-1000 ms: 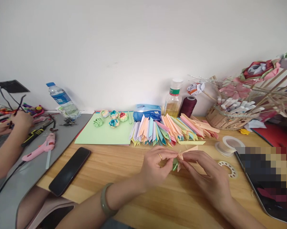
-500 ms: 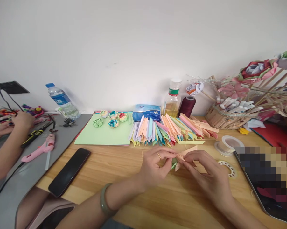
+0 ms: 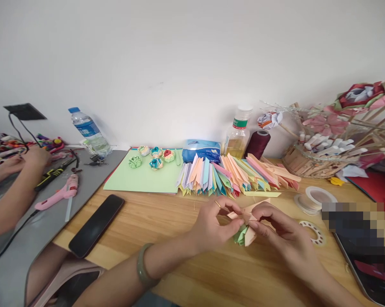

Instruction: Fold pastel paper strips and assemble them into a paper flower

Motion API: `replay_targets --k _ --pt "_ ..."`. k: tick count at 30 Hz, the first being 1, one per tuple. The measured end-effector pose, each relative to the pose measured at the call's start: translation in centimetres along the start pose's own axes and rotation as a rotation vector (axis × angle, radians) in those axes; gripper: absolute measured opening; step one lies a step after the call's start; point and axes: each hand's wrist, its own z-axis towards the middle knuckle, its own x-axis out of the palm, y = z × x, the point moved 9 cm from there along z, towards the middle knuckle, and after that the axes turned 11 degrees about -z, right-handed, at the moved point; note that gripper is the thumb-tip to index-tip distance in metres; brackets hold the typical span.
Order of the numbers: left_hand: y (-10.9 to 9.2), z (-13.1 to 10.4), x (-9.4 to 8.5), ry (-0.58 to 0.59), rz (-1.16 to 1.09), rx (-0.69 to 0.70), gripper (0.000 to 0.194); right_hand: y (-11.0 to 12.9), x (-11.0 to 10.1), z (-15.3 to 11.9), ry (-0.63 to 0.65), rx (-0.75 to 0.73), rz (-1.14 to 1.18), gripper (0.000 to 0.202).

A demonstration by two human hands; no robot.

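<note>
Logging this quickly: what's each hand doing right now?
Left hand: closed, pinching the folded paper piece.
Right hand: closed, pinching the same piece.

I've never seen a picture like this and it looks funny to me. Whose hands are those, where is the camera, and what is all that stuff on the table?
The camera sits on a person's head and looks down, so you see what that person sees. The two arms coming from the bottom are theirs. The left hand and the right hand pinch a small folded paper piece, peach and green, between them.

On the wooden table behind the hands lies a row of folded coloured papers. To the left is a green sheet with little paper flowers on it, and a black phone nearer the edge. At the back stand a blue tissue pack, a small bottle and a dark red thread spool.

At the far left, another person's arm rests near a pink glue gun.
</note>
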Motion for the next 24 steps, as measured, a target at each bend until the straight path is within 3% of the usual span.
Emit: replay_targets --k 4,10,19,24 --pt "0.8 0.0 0.3 0.030 -0.088 -0.098 0.014 -1.1 0.8 0.1 0.063 0.165 0.181 0.016" --pt "1.8 -0.2 0.1 -0.021 -0.079 -0.164 0.014 -1.7 1.8 0.3 0.137 0.181 0.241 0.014" --pt "-1.0 -0.2 -0.2 -0.049 0.150 0.098 0.010 -1.1 1.9 0.2 0.190 0.100 0.200 0.013" --pt "-1.1 -0.1 -0.2 -0.039 0.174 0.127 0.009 -0.9 2.0 0.2 0.227 0.084 0.176 0.013"
